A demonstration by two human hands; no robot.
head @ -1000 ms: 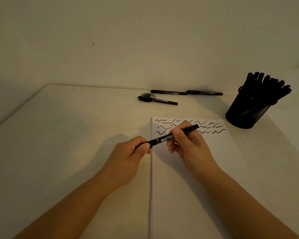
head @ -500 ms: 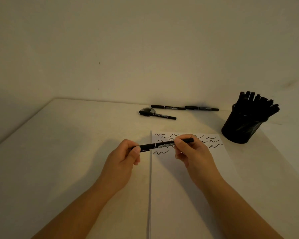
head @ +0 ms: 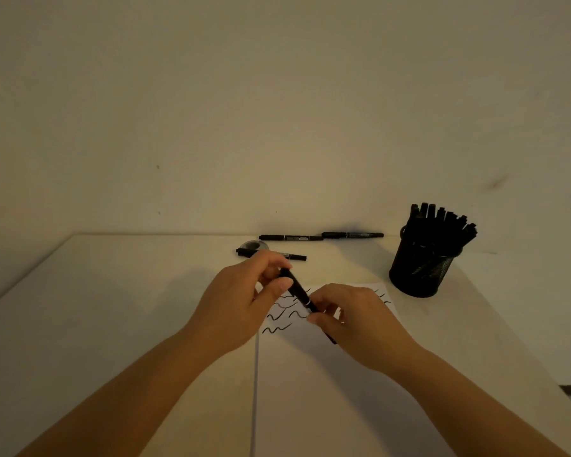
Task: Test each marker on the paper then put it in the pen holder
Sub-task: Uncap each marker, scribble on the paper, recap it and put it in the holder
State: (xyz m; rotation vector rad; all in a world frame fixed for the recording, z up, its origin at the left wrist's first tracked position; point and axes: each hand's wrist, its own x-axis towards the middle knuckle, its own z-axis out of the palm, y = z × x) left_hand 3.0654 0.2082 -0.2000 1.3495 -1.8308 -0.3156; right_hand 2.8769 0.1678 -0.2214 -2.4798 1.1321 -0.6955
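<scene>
Both hands hold one black marker point(head: 300, 291) above the white paper point(head: 310, 390). My left hand point(head: 244, 301) pinches its far upper end between thumb and fingers. My right hand point(head: 356, 321) grips its near lower part, and the lower tip pokes out under the palm. The marker slants from upper left to lower right. Black squiggles point(head: 279, 313) cover the top of the paper, partly hidden by the hands. A black mesh pen holder point(head: 421, 272) full of several markers stands to the right.
Three more black markers lie at the back of the table: two end to end point(head: 290, 237) point(head: 353, 235) by the wall, one point(head: 294, 256) nearer, beside a small round dark object point(head: 256, 245). The table point(head: 112, 308) meets the wall behind.
The marker has turned from nearly level to a steep slant. My left hand rose and moved right over the paper; my right hand slid lower. The camera tilted up.
</scene>
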